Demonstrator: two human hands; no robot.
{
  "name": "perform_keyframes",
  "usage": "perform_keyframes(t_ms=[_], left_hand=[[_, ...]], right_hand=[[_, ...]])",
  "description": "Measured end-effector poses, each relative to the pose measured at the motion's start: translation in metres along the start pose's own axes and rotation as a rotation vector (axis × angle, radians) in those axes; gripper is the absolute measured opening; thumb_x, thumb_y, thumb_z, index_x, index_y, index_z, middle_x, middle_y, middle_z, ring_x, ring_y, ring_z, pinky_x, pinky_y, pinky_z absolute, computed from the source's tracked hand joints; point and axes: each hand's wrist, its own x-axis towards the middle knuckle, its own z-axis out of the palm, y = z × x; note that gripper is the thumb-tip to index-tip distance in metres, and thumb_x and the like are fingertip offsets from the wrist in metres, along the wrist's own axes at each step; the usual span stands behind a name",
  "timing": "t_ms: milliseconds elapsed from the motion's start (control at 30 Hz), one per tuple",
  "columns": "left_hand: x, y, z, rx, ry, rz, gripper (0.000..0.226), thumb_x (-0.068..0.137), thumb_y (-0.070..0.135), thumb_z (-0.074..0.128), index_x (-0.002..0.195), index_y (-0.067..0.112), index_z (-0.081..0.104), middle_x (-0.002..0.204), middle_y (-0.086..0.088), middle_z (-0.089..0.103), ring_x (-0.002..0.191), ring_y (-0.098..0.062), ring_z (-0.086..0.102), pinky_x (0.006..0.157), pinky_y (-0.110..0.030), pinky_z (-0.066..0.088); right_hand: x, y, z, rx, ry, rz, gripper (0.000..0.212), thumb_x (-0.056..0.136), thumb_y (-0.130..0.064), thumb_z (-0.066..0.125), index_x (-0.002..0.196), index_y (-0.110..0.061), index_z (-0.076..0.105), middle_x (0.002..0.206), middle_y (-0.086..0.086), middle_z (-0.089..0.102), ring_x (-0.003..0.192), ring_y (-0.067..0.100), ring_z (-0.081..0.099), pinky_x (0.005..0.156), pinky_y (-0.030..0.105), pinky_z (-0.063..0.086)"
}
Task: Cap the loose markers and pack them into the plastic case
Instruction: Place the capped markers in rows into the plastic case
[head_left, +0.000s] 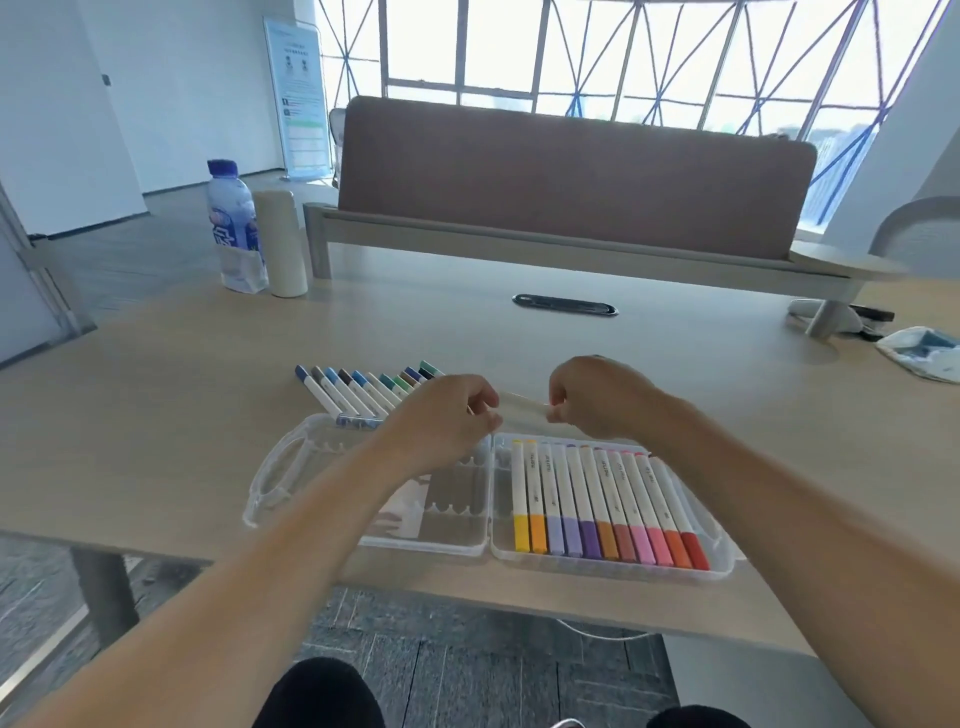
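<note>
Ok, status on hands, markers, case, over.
Left hand, right hand grip one white marker over case. Packed markers fill right half, left half mostly empty. Loose markers lined up behind. Nothing blocking.

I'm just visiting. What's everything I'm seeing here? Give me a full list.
table: one, light wood, fills the middle
case: one, clear plastic, open at the table's near edge
packed markers: about a dozen, white, yellow-to-red ends, case's right half
loose markers: about ten, blue, grey, brown, green caps, in a row behind the case
held marker: one, white, blurred, above the case
bottle: one, clear, blue cap, far left
flask: one, cream, beside the bottle
divider: one, brown, table's far edge
cable slot: one, black, mid-table
bag: one, white and blue, crumpled, far right
left hand: one, holds the held marker's left end
right hand: one, holds its right end
</note>
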Motion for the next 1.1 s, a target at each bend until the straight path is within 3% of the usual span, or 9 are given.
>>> perform_keyframes(t_ms=[100, 233, 300, 367, 467, 567, 667, 833, 1100], left_hand=[[-0.014, 0.000, -0.005, 0.010, -0.001, 0.002, 0.023, 0.095, 0.033, 0.061, 0.115, 0.022, 0.063, 0.098, 0.012, 0.063, 0.082, -0.003, 0.059, 0.069, -0.018, 0.045], [-0.033, 0.004, -0.008, 0.030, -0.056, -0.003, 0.025, 0.096, 0.034, 0.060, 0.119, 0.024, 0.063, 0.109, 0.010, 0.066, 0.091, -0.006, 0.059, 0.075, -0.017, 0.042], [-0.042, 0.008, -0.008, 0.032, -0.088, -0.003, 0.030, 0.097, 0.033, 0.059, 0.125, 0.024, 0.061, 0.117, 0.010, 0.064, 0.092, -0.008, 0.062, 0.078, -0.020, 0.047], [-0.050, 0.011, -0.007, 0.013, -0.126, -0.009, 0.037, 0.097, 0.029, 0.059, 0.133, 0.023, 0.057, 0.122, 0.008, 0.060, 0.081, -0.006, 0.064, 0.075, -0.022, 0.050], [-0.054, 0.012, -0.006, 0.062, -0.174, 0.002, 0.044, 0.096, 0.027, 0.059, 0.139, 0.024, 0.052, 0.135, 0.001, 0.057, 0.074, -0.002, 0.063, 0.080, -0.024, 0.052], [-0.053, 0.008, -0.003, 0.087, -0.218, 0.025, 0.050, 0.095, 0.031, 0.063, 0.143, 0.024, 0.049, 0.146, 0.005, 0.050, 0.109, -0.011, 0.062, 0.099, -0.029, 0.047], [-0.048, 0.004, 0.003, 0.120, -0.266, 0.053, 0.066, 0.088, 0.052, 0.065, 0.146, 0.027, 0.046, 0.156, 0.012, 0.036, 0.136, -0.014, 0.043, 0.114, -0.038, 0.036], [-0.047, 0.005, 0.010, 0.308, -0.286, 0.115, 0.085, 0.082, 0.070, 0.059, 0.153, 0.029, 0.034, 0.161, 0.017, 0.021, 0.147, -0.014, 0.023, 0.118, -0.040, 0.021], [-0.047, 0.002, 0.006, 0.350, -0.319, 0.138, 0.091, 0.078, 0.072, 0.059, 0.153, 0.030, 0.032, 0.162, 0.017, 0.018, 0.149, -0.014, 0.017, 0.119, -0.041, 0.017]], right_hand=[[-0.025, -0.019, -0.007, 0.050, -0.134, -0.004, 0.032, 0.094, -0.036, 0.063, 0.080, -0.007, 0.065, 0.071, 0.003, 0.059, 0.072, 0.021, 0.058, 0.059, 0.025, 0.040], [-0.048, -0.040, -0.005, 0.203, -0.188, 0.029, 0.037, 0.091, -0.025, 0.061, 0.060, -0.007, 0.051, 0.055, 0.003, 0.042, 0.048, 0.017, 0.038, 0.048, 0.026, 0.028], [-0.054, -0.049, 0.000, 0.266, -0.209, 0.061, 0.034, 0.087, -0.021, 0.060, 0.057, -0.007, 0.049, 0.055, 0.007, 0.047, 0.047, 0.021, 0.040, 0.048, 0.025, 0.029], [-0.057, -0.056, 0.004, 0.311, -0.250, 0.075, 0.029, 0.084, -0.020, 0.060, 0.060, -0.006, 0.056, 0.058, 0.010, 0.052, 0.048, 0.023, 0.044, 0.051, 0.025, 0.033], [-0.057, -0.060, 0.009, 0.327, -0.252, 0.072, 0.025, 0.089, -0.020, 0.062, 0.076, 0.000, 0.069, 0.059, 0.009, 0.055, 0.046, 0.021, 0.045, 0.049, 0.024, 0.036], [-0.056, -0.057, 0.010, 0.306, -0.220, 0.026, 0.034, 0.094, -0.029, 0.063, 0.090, 0.002, 0.075, 0.069, 0.008, 0.062, 0.048, 0.016, 0.048, 0.053, 0.025, 0.038], [-0.056, -0.051, 0.010, 0.289, -0.209, -0.006, 0.042, 0.094, -0.038, 0.063, 0.081, 0.002, 0.072, 0.065, 0.006, 0.054, 0.054, 0.017, 0.046, 0.056, 0.028, 0.034], [-0.056, -0.046, 0.015, 0.305, -0.194, -0.039, 0.042, 0.092, -0.039, 0.066, 0.061, -0.011, 0.059, 0.054, -0.001, 0.046, 0.050, 0.013, 0.040, 0.052, 0.027, 0.031], [-0.055, -0.043, 0.020, 0.314, -0.182, -0.072, 0.035, 0.091, -0.042, 0.067, 0.066, -0.017, 0.061, 0.058, -0.007, 0.054, 0.055, 0.008, 0.048, 0.053, 0.024, 0.034]])
